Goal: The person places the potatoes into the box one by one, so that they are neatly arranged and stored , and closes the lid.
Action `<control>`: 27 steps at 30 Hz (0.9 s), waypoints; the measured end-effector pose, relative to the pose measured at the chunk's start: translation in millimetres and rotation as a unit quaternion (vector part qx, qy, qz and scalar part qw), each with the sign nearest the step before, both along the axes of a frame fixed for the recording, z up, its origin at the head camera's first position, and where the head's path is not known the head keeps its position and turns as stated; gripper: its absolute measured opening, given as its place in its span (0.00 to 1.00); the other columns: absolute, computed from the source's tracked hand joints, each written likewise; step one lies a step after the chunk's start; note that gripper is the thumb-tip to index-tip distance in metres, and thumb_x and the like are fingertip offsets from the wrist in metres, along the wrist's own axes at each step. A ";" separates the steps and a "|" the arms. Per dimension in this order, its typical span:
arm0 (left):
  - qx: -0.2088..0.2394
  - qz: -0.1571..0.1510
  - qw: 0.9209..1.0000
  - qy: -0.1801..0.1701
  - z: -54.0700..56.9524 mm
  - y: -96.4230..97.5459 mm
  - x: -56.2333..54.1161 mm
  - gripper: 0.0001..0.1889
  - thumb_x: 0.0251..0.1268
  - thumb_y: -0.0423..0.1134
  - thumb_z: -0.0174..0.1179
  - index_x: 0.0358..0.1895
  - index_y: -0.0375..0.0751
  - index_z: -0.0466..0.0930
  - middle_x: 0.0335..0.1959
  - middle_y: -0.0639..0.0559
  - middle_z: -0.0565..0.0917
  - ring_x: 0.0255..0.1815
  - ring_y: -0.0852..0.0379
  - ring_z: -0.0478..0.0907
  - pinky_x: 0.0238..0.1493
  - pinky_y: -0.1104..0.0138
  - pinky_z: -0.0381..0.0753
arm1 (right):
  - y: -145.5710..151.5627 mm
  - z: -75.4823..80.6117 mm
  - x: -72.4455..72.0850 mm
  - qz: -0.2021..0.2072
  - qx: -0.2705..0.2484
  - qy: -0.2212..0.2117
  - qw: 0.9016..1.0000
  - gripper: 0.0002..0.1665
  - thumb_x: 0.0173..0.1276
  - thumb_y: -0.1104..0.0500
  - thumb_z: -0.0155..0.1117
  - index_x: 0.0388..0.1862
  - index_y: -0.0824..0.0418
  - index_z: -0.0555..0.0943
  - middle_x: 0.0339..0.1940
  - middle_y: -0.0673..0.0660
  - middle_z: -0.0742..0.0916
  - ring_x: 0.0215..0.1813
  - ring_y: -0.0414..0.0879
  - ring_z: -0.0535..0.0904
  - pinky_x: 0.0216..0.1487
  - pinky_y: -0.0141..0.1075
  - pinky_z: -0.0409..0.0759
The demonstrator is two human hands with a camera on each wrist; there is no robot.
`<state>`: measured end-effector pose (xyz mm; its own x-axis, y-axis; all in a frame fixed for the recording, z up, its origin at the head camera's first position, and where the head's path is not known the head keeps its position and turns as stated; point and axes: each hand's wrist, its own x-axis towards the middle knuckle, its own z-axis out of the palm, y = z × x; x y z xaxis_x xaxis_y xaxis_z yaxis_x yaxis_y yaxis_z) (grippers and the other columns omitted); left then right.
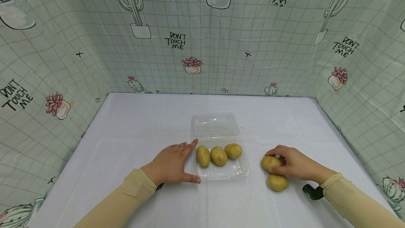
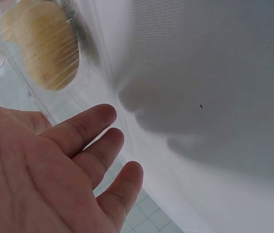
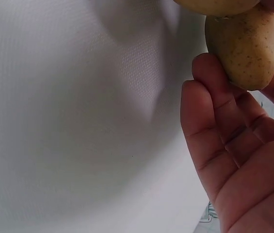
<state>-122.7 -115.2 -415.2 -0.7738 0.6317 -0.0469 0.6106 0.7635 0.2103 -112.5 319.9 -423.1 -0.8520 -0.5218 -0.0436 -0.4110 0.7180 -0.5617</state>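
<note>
In the head view a clear plastic clamshell box [image 1: 221, 173] lies open, its lid [image 1: 215, 126] folded back. Three potatoes [image 1: 219, 156] sit in a row inside its base. At the box's left side is my left hand [image 1: 172, 164], thumb and forefinger spread along the edge; the left wrist view shows the other fingers extended beside the clear wall. My right hand [image 1: 295, 163] grips a potato [image 1: 270, 163] to the right of the box, thumb on the near side, fingers on the far side. Another potato [image 1: 278, 182] lies just in front of the gripped one.
A white cloth [image 1: 152, 115] covers the table. Fabric walls [image 1: 221, 38] printed with cacti and a grid rise at the back and both sides. A black wrist-camera piece [image 1: 312, 192] hangs under the right wrist.
</note>
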 end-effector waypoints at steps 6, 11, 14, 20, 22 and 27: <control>-0.001 -0.001 1.000 0.005 -0.9 -0.6 0.4 0.64 0.47 0.83 0.55 0.80 0.40 0.51 0.69 0.40 0.72 0.70 0.44 0.68 0.69 0.53 0.65 | -0.5 2.7 -0.1 -0.007 -0.002 -0.007 1.000 0.30 0.64 0.42 0.72 0.57 0.59 0.81 0.46 0.46 0.83 0.38 0.37 0.75 0.37 0.33 0.77; 0.001 -0.002 1.000 0.007 -0.8 -0.7 0.6 0.64 0.46 0.83 0.55 0.80 0.40 0.51 0.70 0.40 0.71 0.70 0.44 0.68 0.69 0.53 0.65 | -1.4 4.6 -1.0 -0.013 -0.001 -0.012 1.000 0.32 0.64 0.42 0.72 0.58 0.60 0.81 0.44 0.46 0.84 0.36 0.37 0.75 0.35 0.32 0.77; 0.002 -0.002 1.000 0.007 -0.9 -0.6 0.6 0.64 0.46 0.83 0.55 0.80 0.40 0.51 0.70 0.40 0.71 0.70 0.44 0.68 0.69 0.53 0.65 | -2.3 6.1 -1.7 -0.015 -0.003 -0.010 1.000 0.32 0.64 0.42 0.72 0.59 0.61 0.80 0.41 0.46 0.83 0.36 0.37 0.76 0.34 0.32 0.77; 0.002 -0.003 1.000 0.005 -0.7 -0.6 0.7 0.64 0.47 0.82 0.56 0.80 0.40 0.51 0.69 0.39 0.71 0.70 0.44 0.68 0.69 0.54 0.65 | -5.6 10.9 -4.5 -0.014 -0.010 0.001 1.000 0.31 0.64 0.44 0.72 0.59 0.61 0.80 0.41 0.45 0.83 0.36 0.39 0.76 0.35 0.32 0.78; 0.001 -0.003 1.000 0.004 -0.5 -0.7 0.7 0.64 0.47 0.82 0.56 0.80 0.40 0.51 0.69 0.39 0.72 0.70 0.44 0.68 0.69 0.54 0.65 | -7.6 13.3 -5.9 -0.012 -0.013 0.008 1.000 0.30 0.64 0.45 0.73 0.59 0.61 0.80 0.41 0.45 0.83 0.36 0.38 0.76 0.35 0.32 0.78; -0.001 -0.003 1.000 0.002 0.1 -0.6 0.8 0.64 0.48 0.82 0.56 0.80 0.39 0.50 0.69 0.38 0.72 0.70 0.44 0.68 0.69 0.54 0.65 | -15.0 20.7 -10.8 -0.004 -0.020 0.027 0.999 0.29 0.64 0.48 0.74 0.59 0.60 0.80 0.41 0.45 0.83 0.35 0.38 0.77 0.35 0.32 0.78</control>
<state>-121.9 -115.8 -415.1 -0.7696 0.6369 -0.0463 0.6165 0.7599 0.2061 -123.3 304.8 -402.3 -0.8564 -0.5158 0.0240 -0.4365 0.6983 -0.5672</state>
